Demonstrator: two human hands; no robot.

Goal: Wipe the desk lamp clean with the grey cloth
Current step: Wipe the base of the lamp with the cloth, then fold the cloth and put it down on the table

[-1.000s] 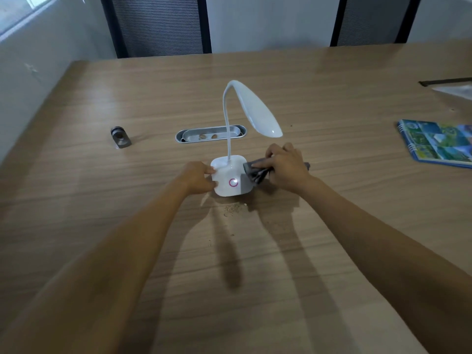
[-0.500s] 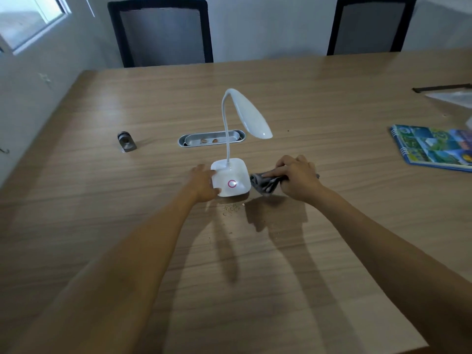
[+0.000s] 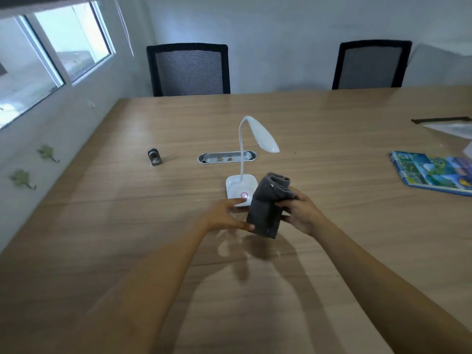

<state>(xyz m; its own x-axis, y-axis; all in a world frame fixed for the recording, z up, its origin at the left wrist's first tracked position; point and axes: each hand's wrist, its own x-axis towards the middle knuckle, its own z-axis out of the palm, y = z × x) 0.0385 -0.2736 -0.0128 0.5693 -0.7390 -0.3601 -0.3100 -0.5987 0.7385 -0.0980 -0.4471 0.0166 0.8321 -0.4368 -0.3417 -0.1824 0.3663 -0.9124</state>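
A white desk lamp (image 3: 241, 186) stands upright on the wooden table (image 3: 332, 226), with a square base, a glowing pink ring button, a thin curved neck and a drooping oval head. In front of the base a grey cloth (image 3: 268, 208) hangs lifted above the table, covering the base's right front corner. My right hand (image 3: 301, 213) grips the cloth's right side. My left hand (image 3: 224, 215) touches the cloth's lower left edge with its fingertips, just before the lamp base.
Behind the lamp a silver oval cable tray (image 3: 227, 157) is set into the table. A small dark metal object (image 3: 154, 157) lies at the left. A colourful spiral notebook (image 3: 434, 172) lies at the right. Two black mesh chairs (image 3: 189, 70) stand at the far edge.
My right hand has lifted the cloth off the table and brought it in front of the lamp base. My left hand has left the base and moved to the cloth. The camera tilted up.
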